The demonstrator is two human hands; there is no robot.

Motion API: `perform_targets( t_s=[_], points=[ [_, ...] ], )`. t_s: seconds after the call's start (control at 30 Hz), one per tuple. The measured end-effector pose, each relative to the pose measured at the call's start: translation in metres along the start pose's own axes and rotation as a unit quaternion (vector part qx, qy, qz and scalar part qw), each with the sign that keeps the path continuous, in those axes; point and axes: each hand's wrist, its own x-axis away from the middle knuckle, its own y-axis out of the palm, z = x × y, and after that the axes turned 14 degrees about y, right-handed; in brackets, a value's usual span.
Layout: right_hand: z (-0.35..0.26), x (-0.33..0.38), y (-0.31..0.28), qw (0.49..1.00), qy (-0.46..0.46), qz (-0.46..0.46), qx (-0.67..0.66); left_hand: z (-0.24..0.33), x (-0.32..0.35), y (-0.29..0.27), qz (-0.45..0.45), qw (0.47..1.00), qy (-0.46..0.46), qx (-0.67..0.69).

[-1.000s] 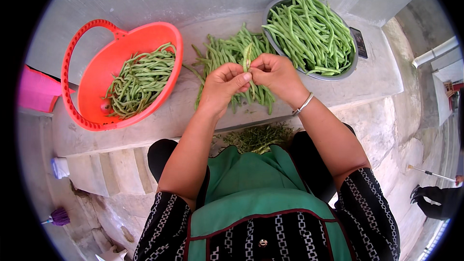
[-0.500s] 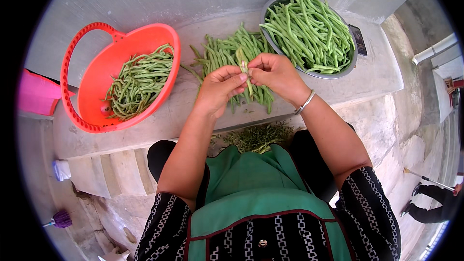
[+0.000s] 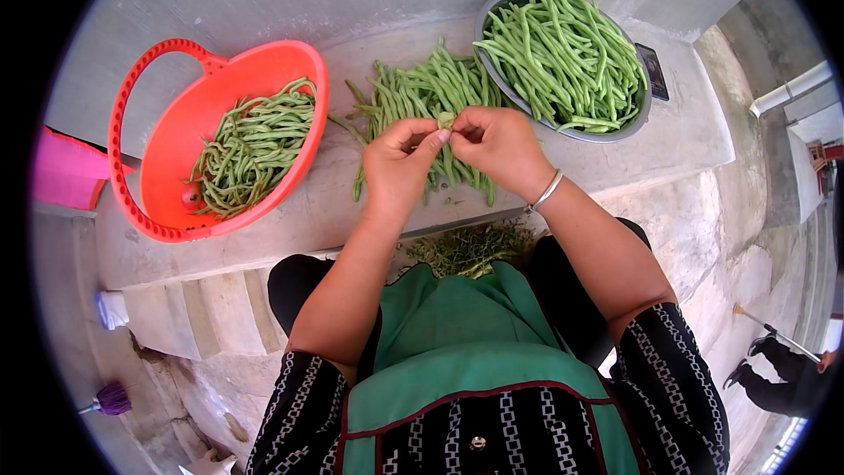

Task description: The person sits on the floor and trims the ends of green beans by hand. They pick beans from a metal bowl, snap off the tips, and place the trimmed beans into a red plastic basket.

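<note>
My left hand [image 3: 400, 161] and my right hand [image 3: 503, 148] meet over the concrete ledge, fingertips pinched together on a pale green bean [image 3: 447, 120]. Only a short bit of it shows above my fingers. Under and beyond my hands lies a loose pile of green beans [image 3: 431, 86] on the ledge. To the right, a grey metal basin [image 3: 607, 135] is heaped high with long green beans [image 3: 567, 57]. At the left, a red plastic basket [image 3: 167, 154] with a hooped handle leans over, holding thinner, partly browned beans [image 3: 255, 149] and a small round reddish thing [image 3: 191, 199].
Bean scraps [image 3: 470, 248] lie below the ledge [image 3: 215, 255] between my knees. A dark phone-like object [image 3: 651, 72] rests beside the basin. Pink material [image 3: 66, 169] hangs at far left, above a purple mop head [image 3: 112, 399]. Another person's dark-clothed legs [image 3: 782, 378] and a stick [image 3: 782, 334] show at far right.
My fingertips have drawn in around the bean, so less of it shows. My left hand has tilted more upright. At far right the other person has shifted slightly.
</note>
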Motion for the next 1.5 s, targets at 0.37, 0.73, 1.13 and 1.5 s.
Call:
perform_targets(
  t_s=[0.37, 0.73, 1.13, 1.5],
  points=[
    [0.004, -0.005, -0.011, 0.957, 0.123, -0.135, -0.225, 0.011, -0.010, -0.012, -0.048, 0.932, -0.236, 0.272],
    [0.005, -0.006, -0.012, 0.943, 0.156, -0.201, -0.215, 0.011, -0.012, -0.012, -0.122, 0.950, -0.227, 0.175],
    [0.007, -0.005, -0.014, 0.949, 0.140, -0.215, -0.183, 0.013, -0.012, -0.011, -0.136, 0.950, -0.234, 0.156],
    [0.004, -0.002, -0.015, 0.972, 0.085, -0.187, -0.113, 0.015, -0.011, -0.012, -0.163, 0.955, -0.216, 0.120]
  ],
)
